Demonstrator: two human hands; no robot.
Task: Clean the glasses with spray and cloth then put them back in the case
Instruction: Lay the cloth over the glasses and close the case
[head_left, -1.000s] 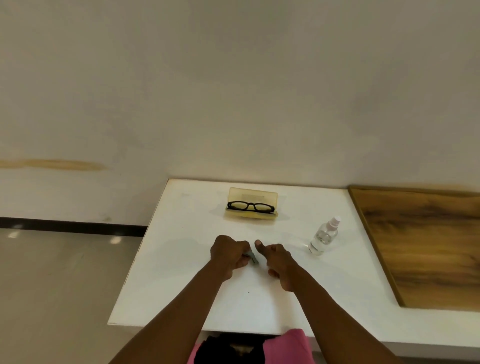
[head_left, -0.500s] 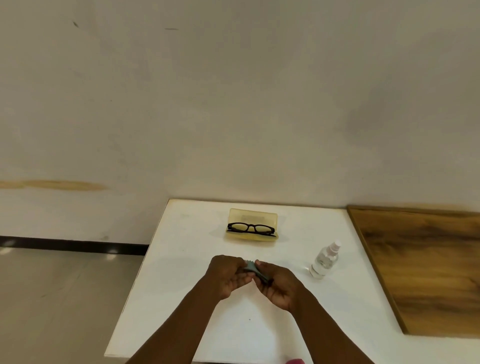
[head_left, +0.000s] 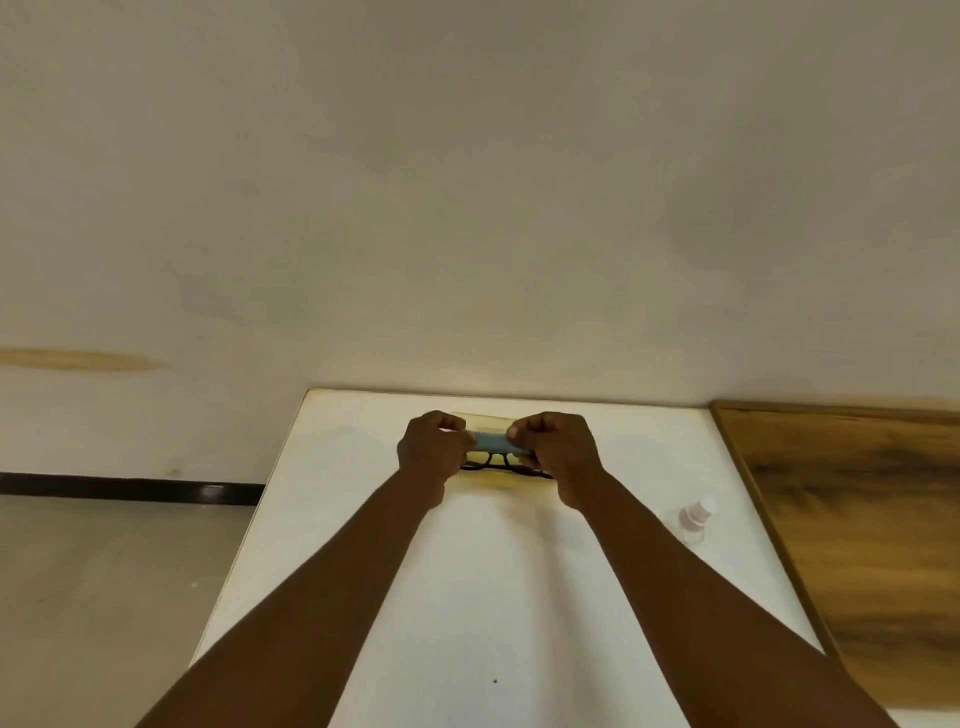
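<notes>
**Cloth stretched between both hands over the case**

My left hand (head_left: 434, 451) and right hand (head_left: 553, 451) are both out at the far side of the white worktop (head_left: 483, 597), knuckles up, fingers curled. Between them I hold the small blue-grey cloth (head_left: 491, 441), each hand pinching one end, so a short strip of it shows taut in the gap.

The cloth sits in front of the yellow case (head_left: 498, 480), which lies open near the far edge of the worktop, close to the wall (head_left: 467, 208). My hands cover most of it; only its near lip and a sliver of its far edge show. The glasses (head_left: 496, 460), black-framed, rest in the case, their bridge and lower rims showing just below the cloth. I cannot tell whether the cloth or my fingers touch the frame.

The spray (head_left: 695, 519), a small clear bottle with a pale cap, stands to the right, nearer to me than the case and partly behind my right forearm. Further right, a wood board (head_left: 857, 545) adjoins the worktop. To the left the floor (head_left: 104, 597) meets the wall along a dark skirting line.
</notes>
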